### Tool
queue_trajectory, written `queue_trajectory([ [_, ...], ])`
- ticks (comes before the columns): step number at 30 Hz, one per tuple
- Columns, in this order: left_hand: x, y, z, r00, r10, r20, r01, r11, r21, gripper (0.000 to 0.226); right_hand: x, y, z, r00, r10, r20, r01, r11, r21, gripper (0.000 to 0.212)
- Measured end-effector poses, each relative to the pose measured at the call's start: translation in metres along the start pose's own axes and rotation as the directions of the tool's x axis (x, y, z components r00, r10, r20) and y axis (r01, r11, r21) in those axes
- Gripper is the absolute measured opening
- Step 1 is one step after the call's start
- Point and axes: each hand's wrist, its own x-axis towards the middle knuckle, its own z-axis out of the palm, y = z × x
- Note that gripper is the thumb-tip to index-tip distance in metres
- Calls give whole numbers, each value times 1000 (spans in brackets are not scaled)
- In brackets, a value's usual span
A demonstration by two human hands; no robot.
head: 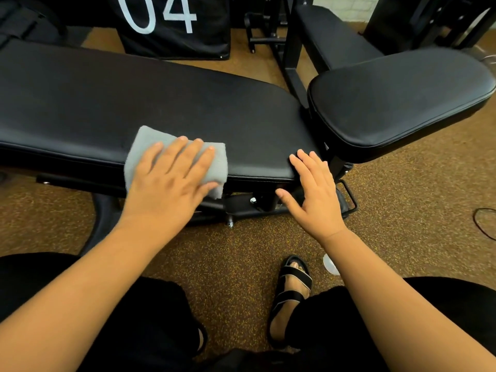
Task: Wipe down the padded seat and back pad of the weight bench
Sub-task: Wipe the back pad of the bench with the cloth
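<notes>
The left hand lies flat, fingers spread, on a grey cloth, pressing it onto the near edge of the long back pad. A flat palm spreads pressure over the cloth, which likely suits broad wiping strokes. Part of the cloth hangs over the pad's front edge, so the rim seems to get wiped too.

The right hand is also spread, holding nothing; its fingertips rest on the pad's near right corner, probably to steady the pad or the person leaning in.

The seat sits just right of the back pad, tilted up, with a narrow gap between them. No cloth touches it, so it looks like the later step.

Counted: two pads on this bench, one cloth, two hands. A second bench stands behind, beside a black panel marked "04". One sandal shows on the speckled floor, and a thin cable lies at the far right.
</notes>
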Motion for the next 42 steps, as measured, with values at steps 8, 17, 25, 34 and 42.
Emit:
queue_trajectory([
  [8, 22, 22, -8, 983, -14, 182, 28, 997, -78, 51, 43, -49, -13, 986, 114, -124, -95, 984, 152, 46],
  [17, 91, -11, -8, 840, -110, 531, 213, 967, -137, 54, 99, -72, 2, 945, 138, 297, -131, 990, -42, 50],
  [25, 40, 1, -17, 982, -138, 130, 161, 968, -195, 35, 92, -70, 4, 957, 135, 257, -130, 991, -37, 51],
  [34, 111, -22, 6, 878, -101, 468, 237, 941, -240, 47, 91, -70, 3, 961, 140, 240, -135, 990, -35, 51],
  [42, 87, 0, -10, 828, -107, 550, 223, 964, -148, 60, 89, -70, 3, 954, 156, 256, -156, 988, -19, 51],
])
